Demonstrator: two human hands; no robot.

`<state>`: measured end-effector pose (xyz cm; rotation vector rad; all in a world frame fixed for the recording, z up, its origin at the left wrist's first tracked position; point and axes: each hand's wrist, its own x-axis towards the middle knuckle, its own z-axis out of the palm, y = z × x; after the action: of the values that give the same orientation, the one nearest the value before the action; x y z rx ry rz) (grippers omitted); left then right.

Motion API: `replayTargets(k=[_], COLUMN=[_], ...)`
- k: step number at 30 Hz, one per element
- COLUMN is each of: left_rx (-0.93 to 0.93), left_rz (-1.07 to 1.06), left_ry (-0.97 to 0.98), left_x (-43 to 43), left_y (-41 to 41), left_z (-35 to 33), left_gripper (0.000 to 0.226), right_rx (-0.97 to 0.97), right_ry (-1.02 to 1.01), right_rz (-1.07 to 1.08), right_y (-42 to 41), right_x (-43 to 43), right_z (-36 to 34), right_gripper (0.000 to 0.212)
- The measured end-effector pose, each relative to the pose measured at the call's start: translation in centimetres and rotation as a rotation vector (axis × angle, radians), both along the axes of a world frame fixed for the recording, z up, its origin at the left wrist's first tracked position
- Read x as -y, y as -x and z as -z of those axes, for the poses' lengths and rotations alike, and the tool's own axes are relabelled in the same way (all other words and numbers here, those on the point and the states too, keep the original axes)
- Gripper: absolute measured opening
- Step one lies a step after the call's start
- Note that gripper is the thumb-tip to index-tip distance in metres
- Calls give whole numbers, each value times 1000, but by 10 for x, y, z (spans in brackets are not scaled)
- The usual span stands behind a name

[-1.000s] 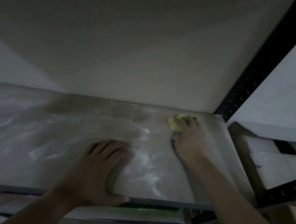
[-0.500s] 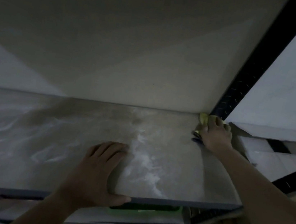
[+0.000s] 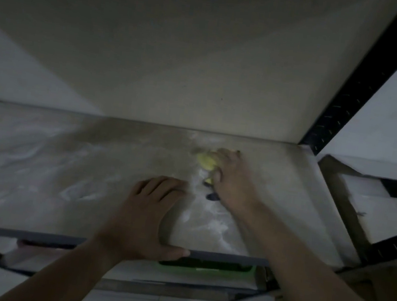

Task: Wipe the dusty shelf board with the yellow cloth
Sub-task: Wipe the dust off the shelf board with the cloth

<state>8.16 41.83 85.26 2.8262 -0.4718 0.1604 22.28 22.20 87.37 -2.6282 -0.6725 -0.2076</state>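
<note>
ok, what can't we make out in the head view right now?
Head view, dim:
Yellow cloth: mostly under the right hand; size hidden.
Dark object by the right wrist: blurred, unidentifiable.
Green item under the shelf board: mostly hidden by the board's front edge and left hand.
Board's left end: cut off by frame edge.

On dusty shelf board (image 3: pixel 65 158) — yellow cloth (image 3: pixel 205 161) in right hand (image 3: pixel 232 180)
</note>
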Motion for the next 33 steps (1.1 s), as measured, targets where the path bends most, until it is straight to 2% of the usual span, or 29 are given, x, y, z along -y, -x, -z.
replayTargets(k=[2, 3, 6, 9, 11, 14, 17, 18, 22, 25, 26, 29, 31, 33], left_rx=[9, 11, 38, 101, 127, 116, 120, 128, 146, 138, 133, 111, 113, 110], left_rz=[3, 8, 20, 12, -25, -93, -117, -121, -123, -128, -131, -143, -144, -142], left_ry=[-20, -17, 56, 34, -25, -53, -69, -73, -91, -100, -103, -109, -104, -100], left_x=[0, 1, -6, -41, -74, -104, -106, -105, -100, -95, -94, -93, -94, -95], left_y=[0, 1, 6, 18, 27, 38, 36, 36, 36, 38, 38, 39, 40, 40], left_z=[-3, -4, -7, -12, -12, -6, -2, -2, -6, -9, -10, -10, -9, -9], left_gripper=[109, 109, 109, 102, 96, 89, 84, 82, 82, 84, 85, 88, 88, 87], right_rx=[-28, -68, -90, -26, -65, -89, 68, 71, -28, -205, -168, 75, 69, 0], right_ry=[-10, -47, -109, 84, 250, 243, 275, 229, 42, -195, -214, -2, 151, 204], right_rz=[-135, -121, 167, 355, 412, 460, 317, 263, 28, -58, -46, 115, 238, 384], right_y=[11, 9, -17, -30, -20, 4, 15, 21, 41, 32, 26, 14, 19, 33], right_x=[-14, -10, 43, 115, 137, 131, 94, 74, 11, 27, 41, 99, 130, 142], right_z=[-7, -11, -22, -27, -16, 6, 7, 7, 15, -2, -9, -21, -15, -3], right_gripper=[43, 42, 37, 32, 39, 53, 51, 49, 45, 44, 45, 38, 36, 39])
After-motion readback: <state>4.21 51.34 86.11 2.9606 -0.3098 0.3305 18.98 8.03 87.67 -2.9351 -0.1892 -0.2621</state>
